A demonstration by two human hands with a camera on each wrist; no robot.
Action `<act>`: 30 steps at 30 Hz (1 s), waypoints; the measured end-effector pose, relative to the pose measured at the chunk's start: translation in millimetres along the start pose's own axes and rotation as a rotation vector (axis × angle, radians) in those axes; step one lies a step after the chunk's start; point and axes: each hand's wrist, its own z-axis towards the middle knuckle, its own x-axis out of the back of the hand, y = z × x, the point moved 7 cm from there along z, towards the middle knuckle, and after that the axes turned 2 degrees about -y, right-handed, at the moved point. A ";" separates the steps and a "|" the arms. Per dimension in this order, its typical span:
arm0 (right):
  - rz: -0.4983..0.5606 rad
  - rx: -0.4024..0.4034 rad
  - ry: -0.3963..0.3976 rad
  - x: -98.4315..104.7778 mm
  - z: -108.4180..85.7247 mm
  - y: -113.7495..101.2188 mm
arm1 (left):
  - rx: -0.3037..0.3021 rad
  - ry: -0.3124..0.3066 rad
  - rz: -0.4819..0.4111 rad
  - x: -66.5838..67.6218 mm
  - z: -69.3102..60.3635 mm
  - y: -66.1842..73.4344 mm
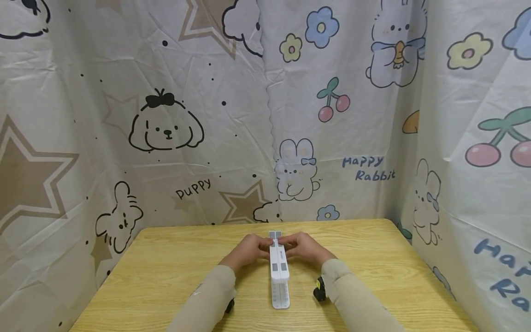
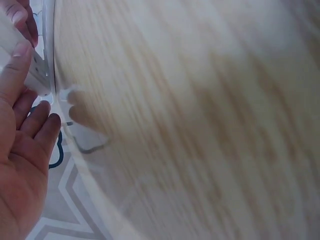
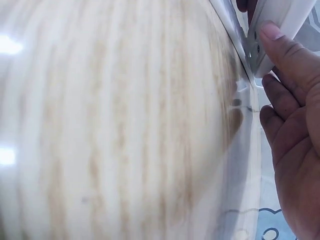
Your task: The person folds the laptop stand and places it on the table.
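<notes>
A white folding stand with grey pads stands on the table, its upper arm raised above a long flat base. My left hand holds it by its left side near the far end. From the other side my right hand grips the same far part. In the left wrist view the thumb of the left hand presses the stand's white side, with the other fingers curled below. Much the same shows in the right wrist view, where the right hand has its thumb against the stand.
The light wood table reaches back to a patterned cloth that hangs behind and at both sides. A black strap piece with a yellow patch is at the right wrist.
</notes>
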 end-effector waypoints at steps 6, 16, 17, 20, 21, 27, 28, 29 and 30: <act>-0.036 0.005 -0.010 -1.2 -2.8 -2.0 | 0.006 -0.003 0.046 -1.9 0.4 -1.4; -0.114 0.045 -0.033 -2.5 -4.0 1.0 | 0.005 -0.018 0.049 -5.9 1.5 1.0; -0.114 0.047 -0.034 -3.2 -4.3 1.2 | 0.005 -0.020 0.046 -6.4 0.8 0.8; -0.116 0.043 -0.035 -4.9 -6.5 -0.6 | -0.007 -0.021 0.048 -6.9 -2.0 2.1; -0.114 0.039 -0.034 -5.4 -7.1 -1.2 | -0.009 -0.023 0.043 -7.1 -2.7 2.3; -0.133 0.034 -0.028 -7.4 -7.6 -0.8 | -0.007 -0.027 0.019 -7.5 -5.1 3.0; -0.136 0.035 -0.031 -7.8 -7.9 -1.1 | -0.007 -0.026 0.023 -7.7 -5.1 2.7; -0.141 0.038 -0.032 -8.2 -8.3 -1.4 | -0.007 -0.026 0.029 -8.0 -5.1 2.3; -0.141 0.036 -0.034 -8.6 -8.6 -1.5 | -0.006 -0.026 0.035 -8.3 -5.1 1.8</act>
